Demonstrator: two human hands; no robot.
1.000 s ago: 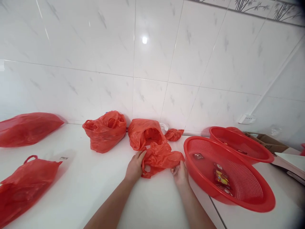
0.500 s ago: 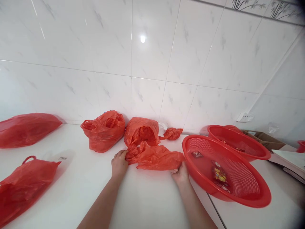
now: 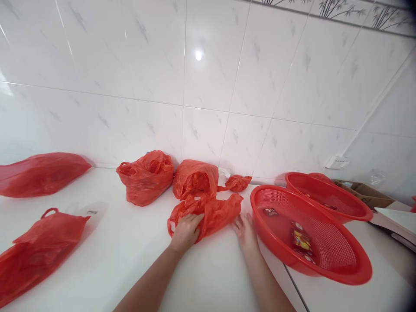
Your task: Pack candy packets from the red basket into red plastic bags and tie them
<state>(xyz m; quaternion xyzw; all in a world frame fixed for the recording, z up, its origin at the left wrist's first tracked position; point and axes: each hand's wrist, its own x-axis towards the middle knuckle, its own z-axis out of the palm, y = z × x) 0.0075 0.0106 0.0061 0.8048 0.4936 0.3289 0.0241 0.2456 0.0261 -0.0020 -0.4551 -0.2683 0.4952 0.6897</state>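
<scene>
A crumpled red plastic bag (image 3: 221, 214) lies on the white table in front of me, with a handle loop at its left end. My left hand (image 3: 186, 232) is on the bag's left part, its fingers curled into the thin plastic and their tips partly hidden by folds. Beside the bag's right end, my right hand (image 3: 245, 229) rests low over the table with fingers apart and nothing in it. Close to that hand stands a large red plastic basket (image 3: 344, 268) holding a few small dark and yellow packets (image 3: 301, 240).
Along the tiled wall sit two filled red bags (image 3: 147, 184) (image 3: 196, 177) and a small knotted red bag (image 3: 238, 183). More red bags (image 3: 45, 173) (image 3: 48, 255) lie left. A second red basket (image 3: 357, 210), a cardboard box (image 3: 373, 195) and papers (image 3: 396, 223) stand right.
My left hand has moved right onto the bag, whose left end now shows a loop. My right hand has let go of the bag's right end, which has drawn in leftward and up.
</scene>
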